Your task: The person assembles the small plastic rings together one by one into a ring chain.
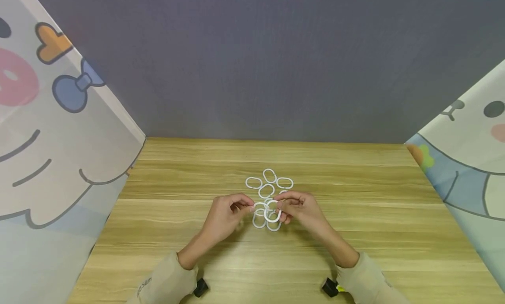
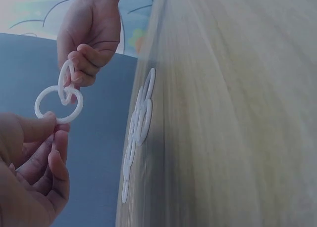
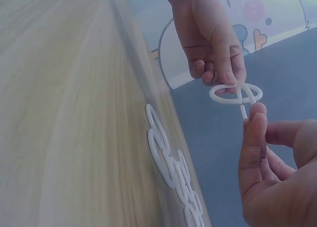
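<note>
Above the counter (image 1: 165, 181), the left hand's grip (image 1: 224, 216) pinches one white ring (image 2: 38, 104), the right hand's grip (image 1: 305, 209) another (image 2: 62, 81), apparently linked; far rings (image 1: 266, 184) lie seemingly unjoined.

Small dark lettering (image 1: 144, 286) on the left sleeve (image 1: 169, 277), not clearly legible.

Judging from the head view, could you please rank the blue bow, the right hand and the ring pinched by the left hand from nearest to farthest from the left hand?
1. Pinched ring: in the left hand, at its fingertips.
2. Right hand: opposite, on the right.
3. Blue bow: well away, upper left.
</note>
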`<state>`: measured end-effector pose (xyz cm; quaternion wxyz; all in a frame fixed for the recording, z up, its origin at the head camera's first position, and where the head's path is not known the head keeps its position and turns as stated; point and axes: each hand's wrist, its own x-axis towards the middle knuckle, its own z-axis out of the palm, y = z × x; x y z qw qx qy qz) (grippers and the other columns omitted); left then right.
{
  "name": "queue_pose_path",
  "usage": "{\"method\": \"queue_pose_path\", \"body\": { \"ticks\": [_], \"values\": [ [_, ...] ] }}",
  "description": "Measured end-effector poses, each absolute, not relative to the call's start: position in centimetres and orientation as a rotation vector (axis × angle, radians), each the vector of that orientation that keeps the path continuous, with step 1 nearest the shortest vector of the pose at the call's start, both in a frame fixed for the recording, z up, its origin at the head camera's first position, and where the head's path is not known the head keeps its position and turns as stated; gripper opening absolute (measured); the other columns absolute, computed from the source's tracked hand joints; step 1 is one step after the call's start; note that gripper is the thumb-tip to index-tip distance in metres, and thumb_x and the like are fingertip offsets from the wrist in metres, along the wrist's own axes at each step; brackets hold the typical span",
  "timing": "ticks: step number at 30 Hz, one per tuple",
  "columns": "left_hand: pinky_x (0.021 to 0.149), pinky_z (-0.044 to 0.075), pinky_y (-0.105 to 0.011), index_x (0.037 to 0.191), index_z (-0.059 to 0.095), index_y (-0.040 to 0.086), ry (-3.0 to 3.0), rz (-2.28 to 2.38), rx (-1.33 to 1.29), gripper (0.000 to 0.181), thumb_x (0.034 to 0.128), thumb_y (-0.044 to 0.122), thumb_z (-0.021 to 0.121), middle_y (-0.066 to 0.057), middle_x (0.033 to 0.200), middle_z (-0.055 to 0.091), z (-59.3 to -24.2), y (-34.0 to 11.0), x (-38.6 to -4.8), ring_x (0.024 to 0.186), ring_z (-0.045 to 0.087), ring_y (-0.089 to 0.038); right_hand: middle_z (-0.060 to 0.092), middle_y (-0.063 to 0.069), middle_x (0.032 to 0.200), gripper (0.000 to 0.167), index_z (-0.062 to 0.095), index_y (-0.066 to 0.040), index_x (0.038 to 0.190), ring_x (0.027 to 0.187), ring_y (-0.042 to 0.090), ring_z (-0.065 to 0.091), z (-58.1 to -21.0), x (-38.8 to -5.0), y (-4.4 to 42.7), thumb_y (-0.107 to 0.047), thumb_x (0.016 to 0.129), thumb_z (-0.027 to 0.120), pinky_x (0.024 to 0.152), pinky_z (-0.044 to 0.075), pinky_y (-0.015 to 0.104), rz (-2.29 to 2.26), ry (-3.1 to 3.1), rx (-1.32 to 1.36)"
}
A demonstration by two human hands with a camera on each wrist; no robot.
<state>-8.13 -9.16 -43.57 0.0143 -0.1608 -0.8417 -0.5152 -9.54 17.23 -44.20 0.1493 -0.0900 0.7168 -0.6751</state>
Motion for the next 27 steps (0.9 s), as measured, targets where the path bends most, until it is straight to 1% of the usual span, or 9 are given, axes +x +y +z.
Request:
{"method": "queue_pose_path", "body": {
  "ticks": [3,6,10,13,14,18,22,27],
  "values": [
    [0.069,0.056,-0.025,0.100,0.082,0.007,-2.636,-1.581,-0.552,0.005,0.0965,0.007,0.086,0.004,0.090,0.079,-43.7,-9.0,-8.0,0.076,0.065,-0.006,0.075,0.011,0.084,0.029,0.070,0.017,0.128,0.067,0.011,0.071,-44.3,-9.5,17.1,0.002,0.103,0.069,0.064,0.062,0.024,-1.948,2.056,-0.260],
    [0.070,0.057,-0.025,0.100,0.081,0.008,-2.647,-1.576,-0.580,0.005,0.0972,0.006,0.085,0.003,0.091,0.079,-43.9,-9.0,-7.9,0.078,0.066,-0.005,0.075,0.021,0.088,0.030,0.070,0.017,0.129,0.068,0.010,0.071,-44.3,-9.4,17.0,0.003,0.103,0.069,0.064,0.062,0.024,-1.953,2.075,-0.275],
    [0.068,0.056,-0.024,0.099,0.079,0.009,-2.658,-1.579,-0.596,0.007,0.0977,0.005,0.084,0.003,0.093,0.080,-44.1,-9.1,-7.8,0.078,0.066,-0.004,0.073,0.034,0.094,0.026,0.069,0.019,0.126,0.069,0.011,0.072,-44.5,-9.2,17.0,0.005,0.103,0.068,0.064,0.062,0.024,-1.969,2.097,-0.294],
    [0.066,0.054,-0.024,0.100,0.079,0.010,-2.665,-1.583,-0.604,0.006,0.0985,0.006,0.084,0.004,0.093,0.080,-44.2,-9.3,-7.7,0.076,0.064,-0.003,0.073,0.036,0.097,0.025,0.066,0.020,0.124,0.071,0.011,0.075,-44.6,-9.0,17.1,0.005,0.104,0.068,0.064,0.063,0.025,-1.999,2.087,-0.296],
    [0.065,0.053,-0.024,0.101,0.079,0.010,-2.661,-1.589,-0.610,0.005,0.0989,0.007,0.084,0.005,0.092,0.080,-44.2,-9.3,-7.7,0.075,0.063,-0.003,0.074,0.034,0.097,0.025,0.064,0.020,0.124,0.071,0.011,0.075,-44.7,-9.0,17.1,0.005,0.104,0.068,0.064,0.063,0.025,-2.008,2.083,-0.292],
    [0.066,0.052,-0.024,0.103,0.079,0.013,-2.665,-1.605,-0.621,0.008,0.0994,0.007,0.083,0.008,0.092,0.078,-44.2,-9.5,-7.6,0.079,0.064,-0.004,0.076,0.032,0.099,0.025,0.061,0.020,0.123,0.072,0.013,0.077,-44.8,-8.8,17.1,0.005,0.105,0.068,0.063,0.063,0.026,-2.018,2.078,-0.272],
    [0.071,0.052,-0.025,0.106,0.079,0.016,-2.680,-1.614,-0.626,0.013,0.0991,0.006,0.083,0.012,0.092,0.076,-44.2,-9.5,-7.4,0.083,0.067,-0.005,0.080,0.027,0.099,0.022,0.060,0.018,0.120,0.072,0.015,0.078,-44.8,-8.7,17.0,0.005,0.105,0.068,0.062,0.063,0.027,-2.000,2.094,-0.269],
    [0.077,0.053,-0.027,0.110,0.078,0.013,-2.661,-1.630,-0.694,0.013,0.0991,0.006,0.083,0.010,0.093,0.077,-44.6,-9.7,-7.3,0.087,0.068,-0.006,0.078,0.029,0.101,0.017,0.063,0.017,0.115,0.077,0.019,0.079,-44.8,-8.4,16.8,0.004,0.105,0.069,0.063,0.062,0.028,-1.977,2.122,-0.286]
  ]
}}
